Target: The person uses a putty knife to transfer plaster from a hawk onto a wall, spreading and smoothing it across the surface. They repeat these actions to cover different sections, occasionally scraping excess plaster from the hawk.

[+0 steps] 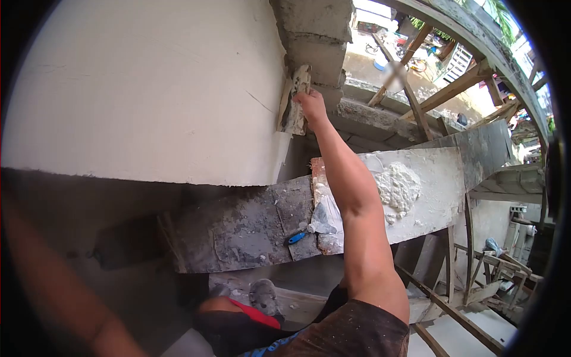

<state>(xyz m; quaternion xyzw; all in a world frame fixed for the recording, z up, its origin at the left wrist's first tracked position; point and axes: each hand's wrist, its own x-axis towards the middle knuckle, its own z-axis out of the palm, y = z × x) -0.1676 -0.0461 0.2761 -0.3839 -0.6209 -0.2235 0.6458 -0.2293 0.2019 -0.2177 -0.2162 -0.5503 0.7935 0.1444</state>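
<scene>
My right hand [313,108] is closed around a worn, plaster-crusted plastering float [295,107]. The float lies along the right edge of the smooth pale wall surface [154,89], beside bare concrete blocks [315,56]. Under my right arm, a white-coated board [437,178] carries a heap of wet white plaster [397,189]. A putty knife with a blue handle [295,238] lies at the board's left end, its blade smeared with plaster. My left forearm shows dim and blurred at the lower left; the hand itself cannot be seen.
The board rests on a dark, stained plank [244,226] running across below the wall surface. Wooden scaffold poles [446,309] stand at the lower right. Beyond the block ledge [380,122], crossed timbers [410,89] overlook a yard far below. A foot shows beneath the plank.
</scene>
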